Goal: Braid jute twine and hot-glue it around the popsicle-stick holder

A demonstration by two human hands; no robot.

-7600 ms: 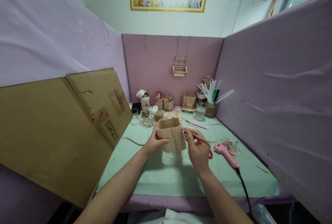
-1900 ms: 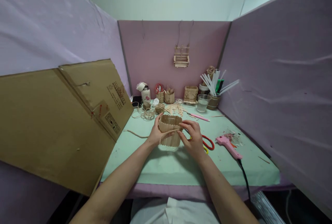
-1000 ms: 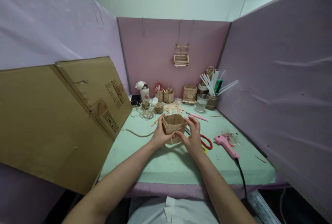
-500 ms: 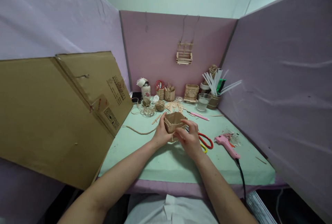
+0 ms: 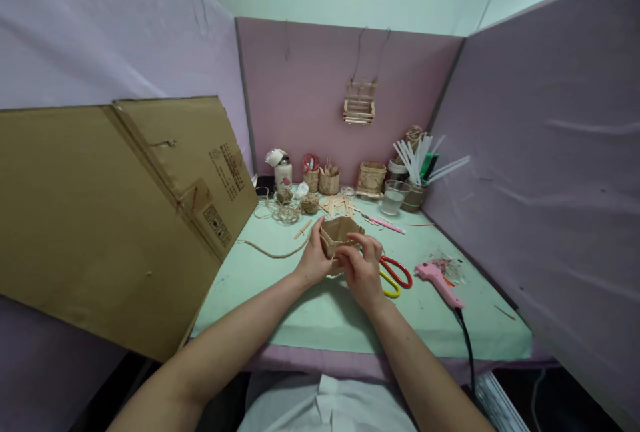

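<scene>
A small open-topped brown cardboard box (image 5: 342, 228) with wavy edges is held above the middle of the table. My left hand (image 5: 313, 263) is closed around its left side, thumb up along the wall. At the near right side, my right hand (image 5: 362, 271) has its fingers bent and pinched against the box wall; what lies under the fingertips is hidden. A length of twine (image 5: 275, 256) runs along the table from the left up to my left hand. Partly behind my right hand lie scissors with a red handle (image 5: 397, 273) and a yellow handle (image 5: 391, 285).
A pink glue gun (image 5: 440, 283) with a black cord lies at right. Further back are a pink pen-like tool (image 5: 386, 225), loose wooden sticks (image 5: 338, 205), twine balls (image 5: 309, 203), and a cup of water (image 5: 393, 199). A large cardboard sheet (image 5: 125, 219) leans on the left.
The view has shifted slightly. My right hand has moved a little off the scissors, so more of the yellow handle shows. Both hands keep hold of the box.
</scene>
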